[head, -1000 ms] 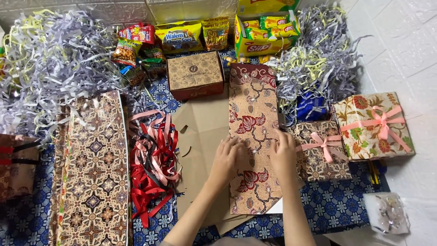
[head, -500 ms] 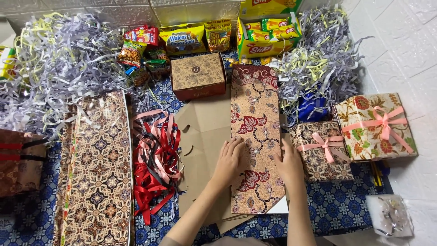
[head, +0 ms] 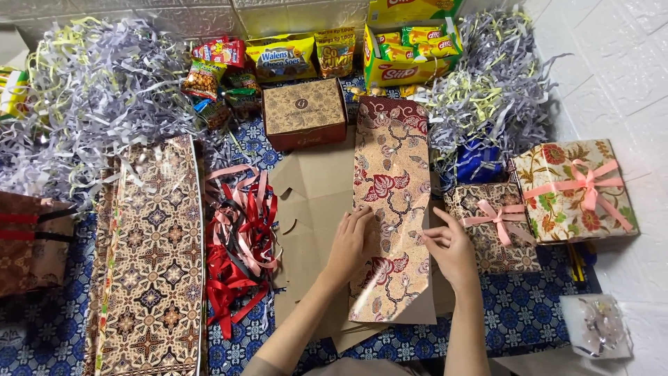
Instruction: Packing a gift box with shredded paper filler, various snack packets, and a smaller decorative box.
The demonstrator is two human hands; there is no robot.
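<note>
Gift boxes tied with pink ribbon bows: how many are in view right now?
2. The larger floral box sits at the right edge; the smaller patterned box lies beside it, just right of the right hand. Others may be hidden under the shredded paper.
</note>
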